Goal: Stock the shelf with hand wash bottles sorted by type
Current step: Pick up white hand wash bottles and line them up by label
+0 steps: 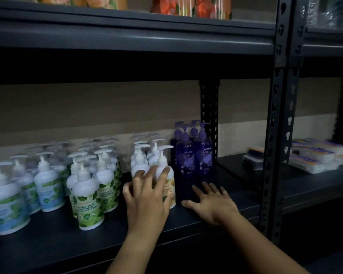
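Squaring the front yellow bottle (167,186) into its row: left hand (147,198) grip wraps it; right hand (212,202), grip released, rests flat on the shelf (216,175) beside the purple bottles (194,155).

Dim, murky light, deep shadow under the upper shelf (127,62), back bottles (99,143) blurred, uprights (281,115) bowing at the edge.

Bottle rows (99,175) on shelf (53,240)
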